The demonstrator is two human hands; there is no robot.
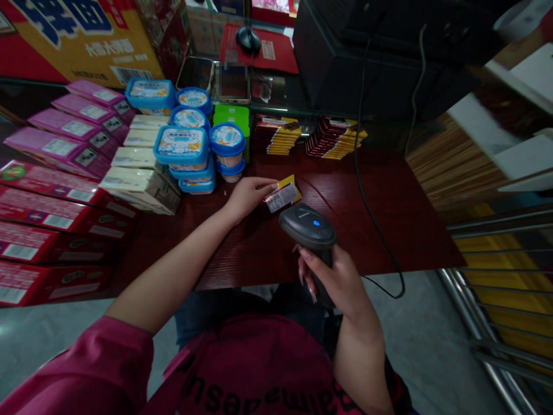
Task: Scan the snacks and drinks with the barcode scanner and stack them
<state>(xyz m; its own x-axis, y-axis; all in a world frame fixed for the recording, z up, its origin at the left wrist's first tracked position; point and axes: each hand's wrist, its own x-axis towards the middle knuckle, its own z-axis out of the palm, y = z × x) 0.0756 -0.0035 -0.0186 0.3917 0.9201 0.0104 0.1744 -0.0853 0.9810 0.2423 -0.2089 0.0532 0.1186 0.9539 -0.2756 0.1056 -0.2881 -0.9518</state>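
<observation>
My left hand (247, 196) rests on the dark red table (389, 219), its fingertips pinching a small yellow-and-red packet (283, 196) with a white barcode label facing up. My right hand (339, 285) is wrapped round the handle of a grey barcode scanner (309, 226). The scanner's blue light is on and its head points at the packet, just below it. The scanner's black cable (367, 190) runs across the table and off its front edge.
Blue-lidded tubs (181, 147), cream boxes (140, 184), pink boxes (64, 132) and red boxes (47, 213) crowd the left. Two fanned stacks of dark packets (334, 138) lie at the back. A black monitor (380, 52), a mouse (247, 39) and phones (233, 83) stand behind.
</observation>
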